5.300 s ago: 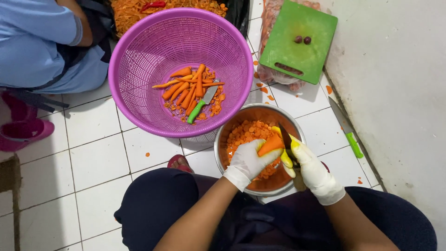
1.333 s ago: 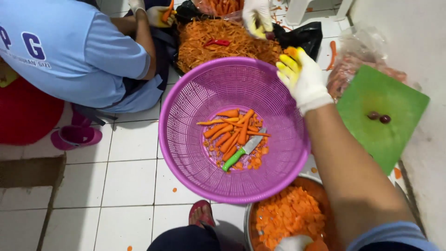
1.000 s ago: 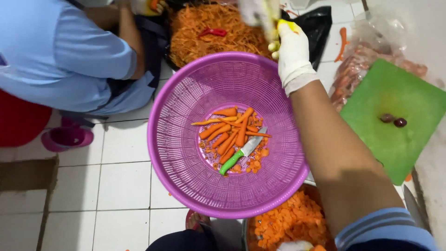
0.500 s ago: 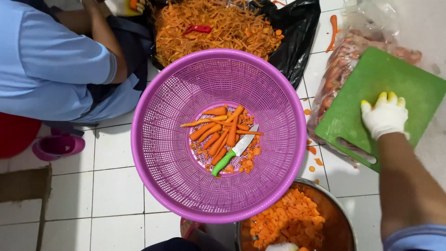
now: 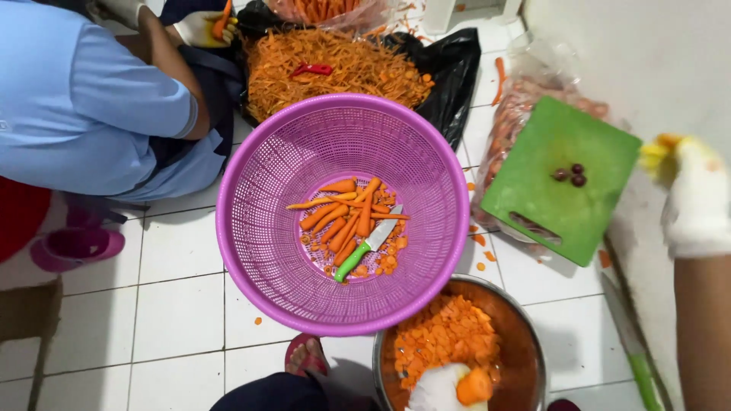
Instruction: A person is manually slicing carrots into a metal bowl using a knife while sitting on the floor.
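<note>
Your right hand (image 5: 694, 199), gloved, blurry, up by wall, grip unclear. Left hand (image 5: 449, 388) clutches carrot chunk (image 5: 474, 385) over metal bowl (image 5: 525, 352). Green-handled knife (image 5: 371, 243) lies diagonal in purple basket (image 5: 259, 251), blade pointing upper right.

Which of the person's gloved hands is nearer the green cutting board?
Right. The right hand hovers just beside the green cutting board; the left hand is lower, over the metal bowl.

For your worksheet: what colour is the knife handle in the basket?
Green, on the knife in the basket; head view.
</note>
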